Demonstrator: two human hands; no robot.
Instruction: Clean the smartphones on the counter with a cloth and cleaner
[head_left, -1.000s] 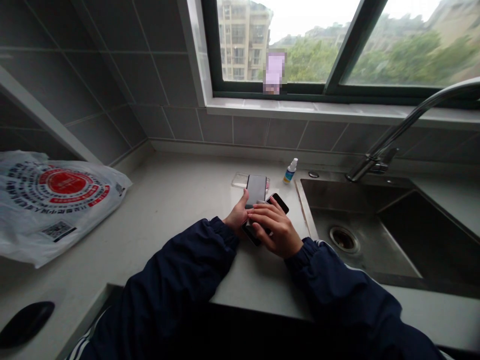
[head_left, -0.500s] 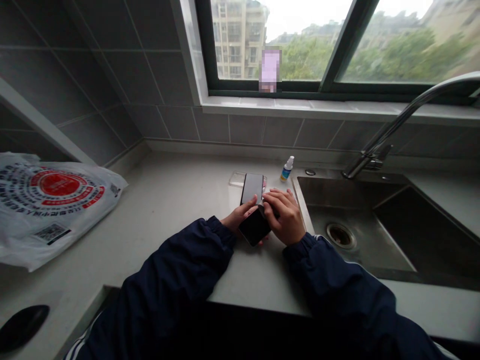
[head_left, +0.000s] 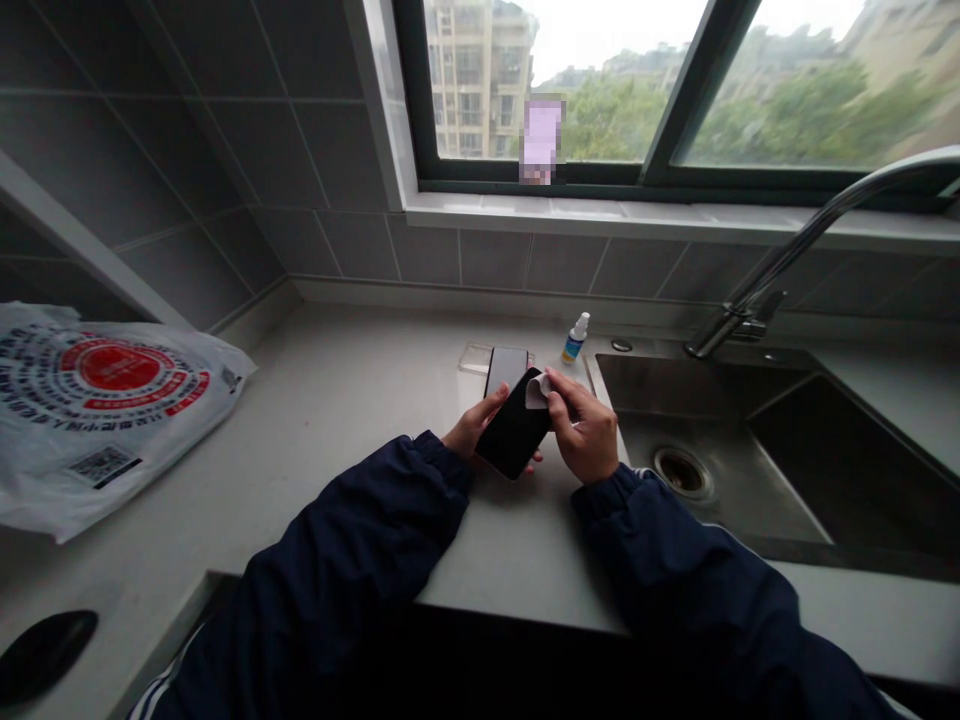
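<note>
My left hand [head_left: 472,422] is wrapped round a black smartphone [head_left: 513,432], thumb along its left edge and fingertips showing past its right edge. The phone is tilted, its dark face up, above the counter. Pinched in my right hand [head_left: 586,428] is a small pale wiping cloth [head_left: 537,391], which rests on the phone's upper right corner. Behind lies a second phone-like slab with a grey face [head_left: 507,362], partly hidden by the held phone. A clear phone case [head_left: 474,357] lies beside and partly under it. The small spray bottle [head_left: 575,338] with a white cap stands upright nearby.
To the right, a steel sink [head_left: 637,450] is set into the white counter [head_left: 360,390], with a chrome faucet [head_left: 795,235] at its back. A printed white plastic bag [head_left: 112,400] lies at the left. A dark object [head_left: 46,655] sits at the lower left.
My right hand has moved slightly right and lifted off the phone's face to its upper right corner. The cloth and more of the black phone are now visible.
</note>
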